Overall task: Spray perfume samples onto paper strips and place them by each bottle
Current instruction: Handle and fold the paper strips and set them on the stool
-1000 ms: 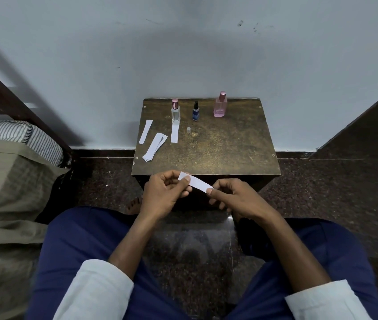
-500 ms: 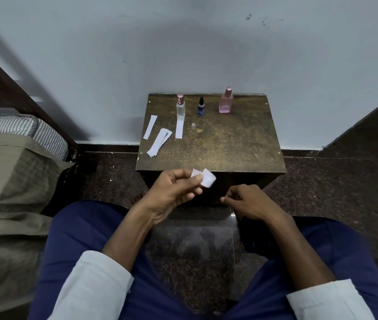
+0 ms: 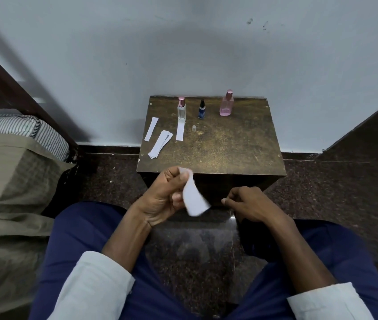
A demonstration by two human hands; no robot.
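Note:
Three bottles stand along the back of the small brown table point(image 3: 229, 148): a clear bottle with a pink cap point(image 3: 181, 110), a small dark blue bottle point(image 3: 202, 110) and a pink bottle point(image 3: 226, 103). One paper strip point(image 3: 180, 131) lies just in front of the clear bottle. A single strip point(image 3: 151, 129) and a small stack of strips point(image 3: 160, 144) lie at the table's left. My left hand point(image 3: 163, 197) pinches a white paper strip point(image 3: 192, 197) that hangs down in front of the table. My right hand point(image 3: 249, 203) is loosely curled beside it, holding nothing.
A tiny clear cap point(image 3: 194, 128) sits on the table in front of the blue bottle. A bed with an olive cover point(image 3: 10, 181) and a dark wooden frame point(image 3: 21, 93) stands to the left. A dark panel point(image 3: 372, 125) rises on the right. My knees flank a stone floor.
My right hand let go of the strip and drew back to the right. The strip, once held level between both hands, now dangles from my left hand alone.

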